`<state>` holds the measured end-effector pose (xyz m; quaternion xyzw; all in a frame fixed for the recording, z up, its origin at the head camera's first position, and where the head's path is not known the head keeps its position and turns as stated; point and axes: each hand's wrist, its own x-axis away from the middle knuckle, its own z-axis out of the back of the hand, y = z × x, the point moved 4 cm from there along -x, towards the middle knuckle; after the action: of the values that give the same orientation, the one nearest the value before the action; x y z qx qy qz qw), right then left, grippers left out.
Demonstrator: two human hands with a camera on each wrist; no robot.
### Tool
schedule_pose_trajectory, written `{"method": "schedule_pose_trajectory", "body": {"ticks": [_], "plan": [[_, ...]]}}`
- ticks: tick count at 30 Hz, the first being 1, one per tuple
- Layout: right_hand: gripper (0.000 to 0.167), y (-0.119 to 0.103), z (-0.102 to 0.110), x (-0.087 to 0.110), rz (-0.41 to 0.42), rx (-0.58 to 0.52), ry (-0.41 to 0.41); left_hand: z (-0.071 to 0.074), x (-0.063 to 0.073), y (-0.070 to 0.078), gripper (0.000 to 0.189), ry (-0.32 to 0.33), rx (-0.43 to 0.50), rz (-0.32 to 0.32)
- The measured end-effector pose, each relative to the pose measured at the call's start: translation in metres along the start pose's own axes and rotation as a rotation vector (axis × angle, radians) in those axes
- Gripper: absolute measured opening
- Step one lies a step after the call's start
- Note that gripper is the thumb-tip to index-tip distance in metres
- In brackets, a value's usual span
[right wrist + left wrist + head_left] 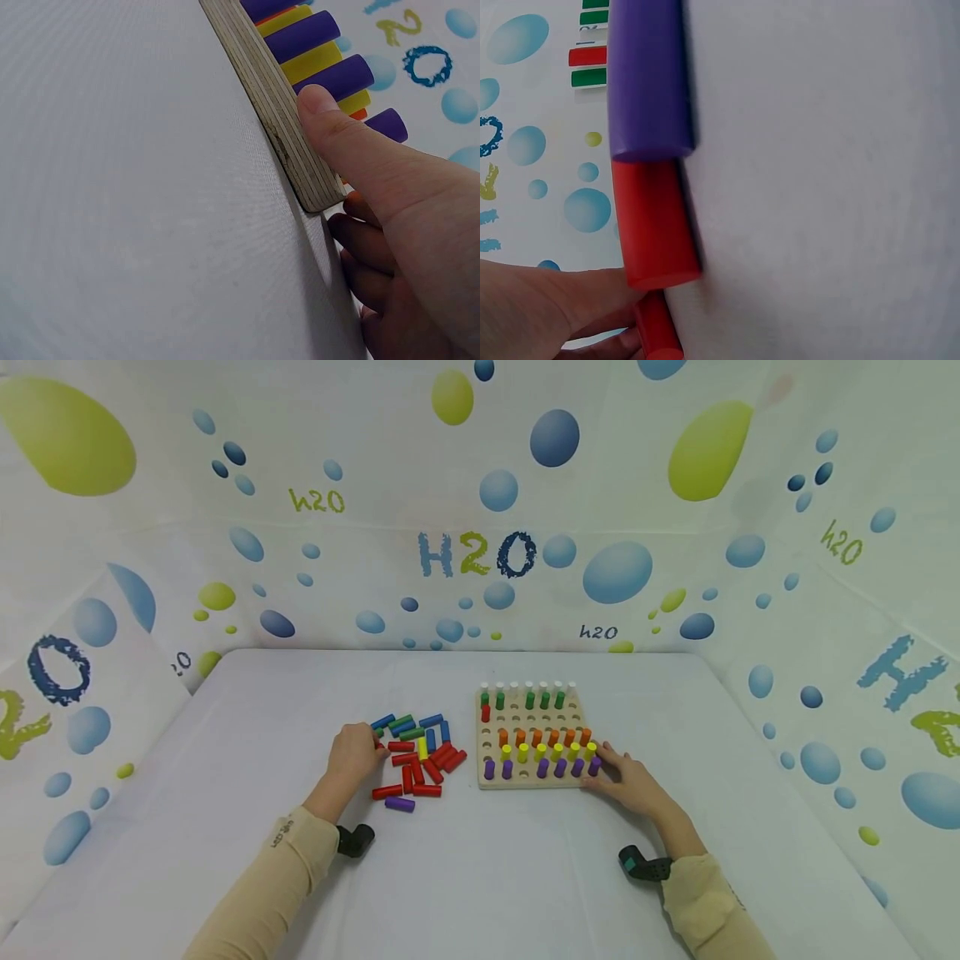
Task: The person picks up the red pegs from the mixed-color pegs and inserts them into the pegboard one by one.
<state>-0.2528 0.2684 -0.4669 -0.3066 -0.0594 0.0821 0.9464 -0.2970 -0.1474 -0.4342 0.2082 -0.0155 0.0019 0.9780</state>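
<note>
In the head view my left hand (356, 752) is at the left edge of a loose heap of coloured pegs, its thumb and fingers pinching a red peg (379, 746) that is mostly covered. Close to that hand in the left wrist view lie a purple peg (651, 82) and a red peg (660, 225). My right hand (628, 783) grips the near right corner of a wooden pegboard (532, 782). Its thumb presses the front edge, with the other fingers along the right side. White, green, orange, yellow and purple pegs stand in rows; one red peg (486, 714) stands at left.
Red, blue and green pegs lie in the heap, with one yellow peg (422, 748) among them. A purple peg (400, 805) lies at its near side. White cloth (495, 877) covers the table, and a printed backdrop (375, 527) rises behind and at both sides.
</note>
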Motion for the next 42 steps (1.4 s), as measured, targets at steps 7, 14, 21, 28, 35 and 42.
{"method": "schedule_pose_trajectory", "body": {"ticks": [7,14,21,28,35,42], "plan": [[0.083,-0.002,0.001,0.0,0.011,-0.002,0.002,0.002,0.0,-0.001,0.021,0.006,-0.012,-0.009],[0.084,0.001,-0.001,0.0,0.012,0.007,-0.002,0.007,0.005,-0.001,0.021,-0.003,0.066,0.012],[0.084,0.001,0.0,-0.001,0.016,0.007,0.005,0.018,0.006,-0.002,0.021,0.033,0.173,0.007],[0.083,0.0,0.001,0.0,0.004,0.008,0.001,0.029,0.007,0.001,0.023,0.066,0.254,-0.038],[0.083,0.001,0.0,0.0,0.01,0.005,0.001,0.035,0.008,0.008,0.03,0.085,0.33,-0.095],[0.084,0.002,0.0,-0.001,0.013,-0.003,0.003,0.036,0.005,0.013,0.034,0.093,0.385,-0.102]]}}
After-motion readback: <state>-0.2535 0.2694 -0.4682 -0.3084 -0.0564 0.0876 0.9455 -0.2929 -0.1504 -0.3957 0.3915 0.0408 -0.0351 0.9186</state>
